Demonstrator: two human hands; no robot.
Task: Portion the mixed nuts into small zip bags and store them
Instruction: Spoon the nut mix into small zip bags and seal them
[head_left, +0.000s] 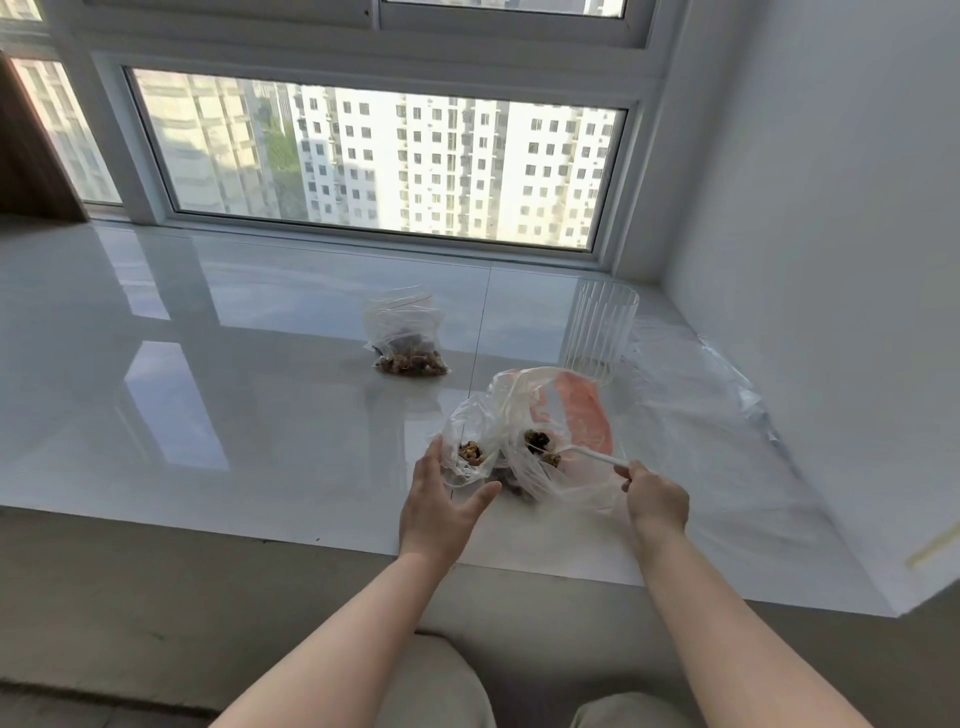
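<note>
Left hand (441, 499), lower centre of frame: thumb and fingers curled around the base of a small clear zip bag (470, 449), holding it upright with the mouth open; a small clump of brown mixed nuts (472, 453) sits inside. Right hand (655, 498), just right of it: fingers pinch the handle of a white plastic spoon (597, 457), whose bowl end reaches into a larger crumpled clear plastic bag with an orange-red print (566, 426); more nuts visible in that bag, touching the small bag's right side. Both bags rest on the glossy white windowsill slab (260, 389). Centre frame, well apart and farther back: filled clear zip bags with nuts at the bottom (408, 338). Right of centre, behind the big bag: ribbed clear plastic cup (597, 327), upright. Flat clear plastic sheet (717, 374) at right by the wall. Window (384, 161) across the top.
</note>
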